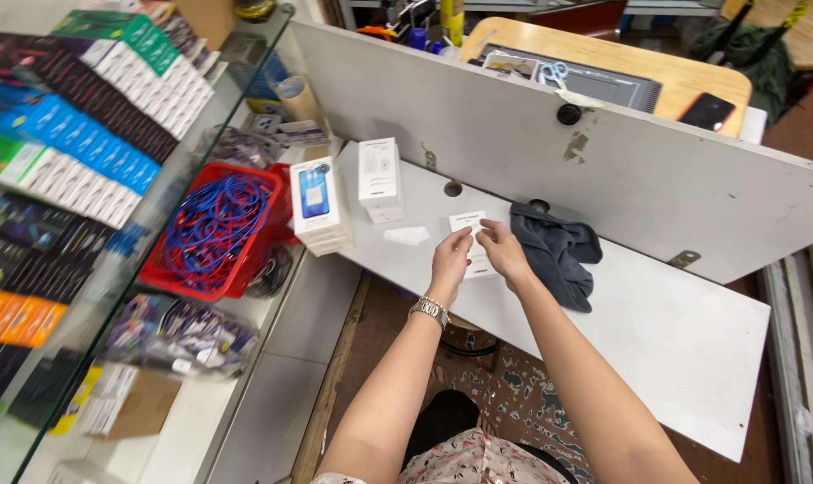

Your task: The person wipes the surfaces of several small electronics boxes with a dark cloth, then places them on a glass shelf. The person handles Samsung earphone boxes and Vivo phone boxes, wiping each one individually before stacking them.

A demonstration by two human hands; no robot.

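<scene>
Small white box (470, 235), flat rectangular carton w/ faint dark print on top face, too small to make out. Lies on white shelf surface (675, 332), approx centre of view, just left of a crumpled dark grey cloth (557, 253). Top face up, long axis running away from the person. Left hand (448, 263) fingertips on its left edge, right hand (503, 251) fingertips on its top-right edge; lower part hidden behind hands. Looks closed; can't tell if sealed.
</scene>
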